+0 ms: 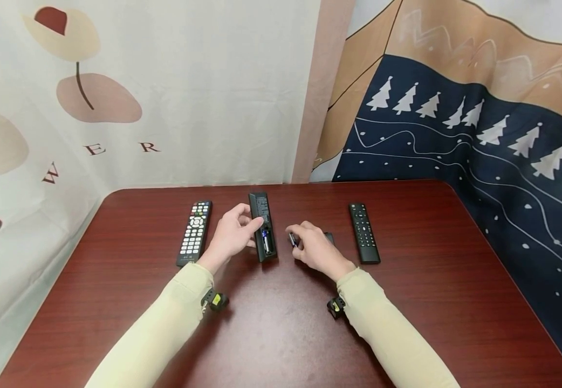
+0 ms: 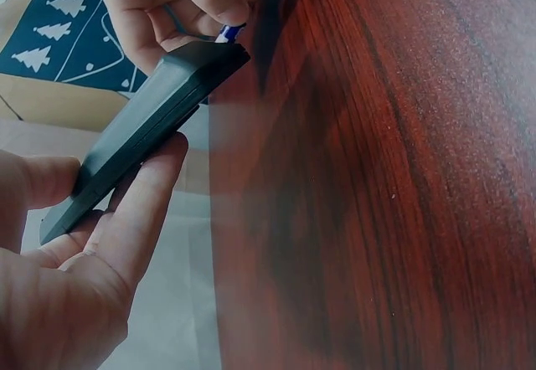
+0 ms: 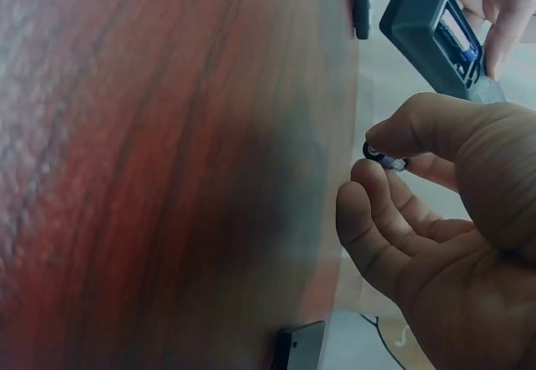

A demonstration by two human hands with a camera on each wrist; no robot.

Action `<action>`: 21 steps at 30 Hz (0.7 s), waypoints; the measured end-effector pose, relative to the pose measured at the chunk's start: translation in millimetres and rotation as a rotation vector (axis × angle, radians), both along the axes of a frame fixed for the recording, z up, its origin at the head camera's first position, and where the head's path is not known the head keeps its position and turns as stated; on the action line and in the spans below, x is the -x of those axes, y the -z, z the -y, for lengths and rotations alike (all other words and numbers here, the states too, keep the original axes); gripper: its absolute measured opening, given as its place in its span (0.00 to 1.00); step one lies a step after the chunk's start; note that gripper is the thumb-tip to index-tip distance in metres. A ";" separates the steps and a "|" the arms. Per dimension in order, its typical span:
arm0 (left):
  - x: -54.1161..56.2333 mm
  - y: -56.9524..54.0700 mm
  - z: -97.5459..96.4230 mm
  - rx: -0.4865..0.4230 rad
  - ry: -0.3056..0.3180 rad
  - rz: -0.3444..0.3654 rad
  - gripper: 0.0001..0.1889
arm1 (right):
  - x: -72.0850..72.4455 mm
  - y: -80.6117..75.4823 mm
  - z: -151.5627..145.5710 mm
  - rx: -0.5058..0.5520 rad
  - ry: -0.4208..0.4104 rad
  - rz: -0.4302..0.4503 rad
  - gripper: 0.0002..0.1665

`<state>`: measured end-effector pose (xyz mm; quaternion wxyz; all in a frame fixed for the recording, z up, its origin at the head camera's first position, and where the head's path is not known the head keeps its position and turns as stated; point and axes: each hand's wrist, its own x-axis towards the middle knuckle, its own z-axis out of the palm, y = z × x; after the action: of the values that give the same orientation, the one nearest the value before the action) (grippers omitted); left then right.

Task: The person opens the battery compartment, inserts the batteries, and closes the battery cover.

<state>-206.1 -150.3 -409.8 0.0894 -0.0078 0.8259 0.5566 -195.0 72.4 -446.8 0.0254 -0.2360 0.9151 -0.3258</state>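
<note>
My left hand (image 1: 232, 231) grips a black remote control (image 1: 261, 207) by its sides, back turned up, thumb across it. The battery compartment is uncovered at the near end, and one blue-and-silver battery (image 3: 457, 33) lies inside. In the left wrist view the remote is tilted and held above the table. To its right, my right hand (image 1: 316, 249) pinches another small battery (image 1: 293, 240) between thumb and fingertips, apart from the remote in the head view. A small flat black piece (image 1: 329, 237) lies on the table, partly hidden behind the right hand.
Left of the hands lies a black remote with white buttons (image 1: 194, 233). On the right lies a slimmer black remote (image 1: 364, 233), buttons up. The reddish-brown table (image 1: 281, 334) ends at a printed curtain (image 1: 213, 108) behind.
</note>
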 end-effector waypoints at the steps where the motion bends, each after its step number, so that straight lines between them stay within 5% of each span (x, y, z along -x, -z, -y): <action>1: 0.0 0.1 -0.1 -0.004 0.000 0.000 0.15 | -0.3 0.0 0.1 0.004 -0.002 -0.006 0.28; 21: 0.5 1.0 -0.6 -0.017 -0.002 -0.018 0.14 | -9.6 -7.4 9.9 0.082 -0.070 -0.103 0.28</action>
<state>-206.6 -149.7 -410.8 0.0812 -0.0029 0.8219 0.5637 -185.5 62.4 -439.4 -0.0197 -0.2853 0.8923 -0.3494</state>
